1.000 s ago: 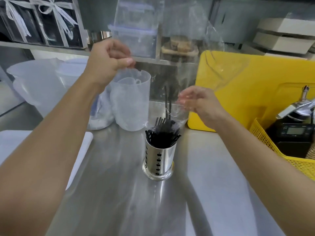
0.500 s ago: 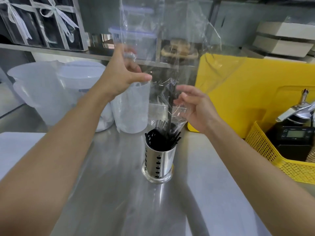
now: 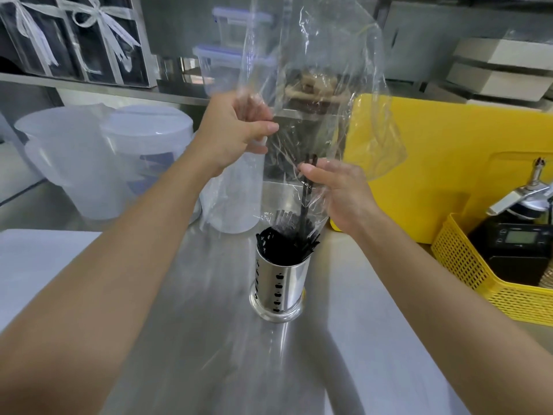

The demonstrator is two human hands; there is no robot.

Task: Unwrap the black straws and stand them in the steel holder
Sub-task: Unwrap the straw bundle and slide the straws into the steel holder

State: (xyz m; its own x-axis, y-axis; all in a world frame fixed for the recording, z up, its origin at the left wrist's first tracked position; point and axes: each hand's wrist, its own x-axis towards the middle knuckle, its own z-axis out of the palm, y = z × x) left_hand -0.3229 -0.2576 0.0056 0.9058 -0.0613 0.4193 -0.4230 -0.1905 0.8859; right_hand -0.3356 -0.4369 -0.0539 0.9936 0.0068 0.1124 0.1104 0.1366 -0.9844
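Observation:
A perforated steel holder (image 3: 279,290) stands on the steel counter, filled with a bundle of black straws (image 3: 284,242). Above it hangs a clear plastic wrapper (image 3: 323,85), its lower end still over the straw tops. My left hand (image 3: 236,130) pinches the wrapper's left edge, raised above the holder. My right hand (image 3: 341,193) grips the wrapper's lower part from the right, with a couple of taller black straws (image 3: 308,187) trapped inside the film under my fingers.
Translucent plastic jugs (image 3: 89,163) and a measuring cup (image 3: 236,199) stand behind left of the holder. A yellow board (image 3: 449,145) leans at the back right. A yellow basket (image 3: 484,283) with a digital scale sits at the right. A white board (image 3: 36,259) lies at left.
My left hand has moved right and toward the wrapper, now pinching its edge. My right hand has closed on the lower film and the tall straws. The wrapper has bunched and risen.

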